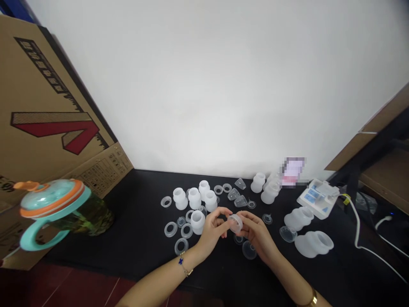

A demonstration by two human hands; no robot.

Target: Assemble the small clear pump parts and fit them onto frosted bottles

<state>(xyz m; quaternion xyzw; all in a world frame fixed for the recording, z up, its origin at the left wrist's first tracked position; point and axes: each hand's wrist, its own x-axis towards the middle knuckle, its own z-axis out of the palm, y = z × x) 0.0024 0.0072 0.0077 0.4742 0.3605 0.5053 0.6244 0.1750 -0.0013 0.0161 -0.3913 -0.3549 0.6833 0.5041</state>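
Observation:
Over the front of the black table, both my hands meet at a translucent bottle collar ring. My left hand has its thumb and fingers closed at the ring's left side. Fingers of my right hand grip it from the right; whether a teat sits inside is too small to tell. Just left of my left hand stands a small white bottle, with several more behind it. Loose rings and teats lie around them. Below my right hand is a clear round cap, partly covered.
Clear cups and white bottles stand farther back. Two larger bottles lie at the right, near a white socket block with cables. A teal-lidded jug and a cardboard box are at the left.

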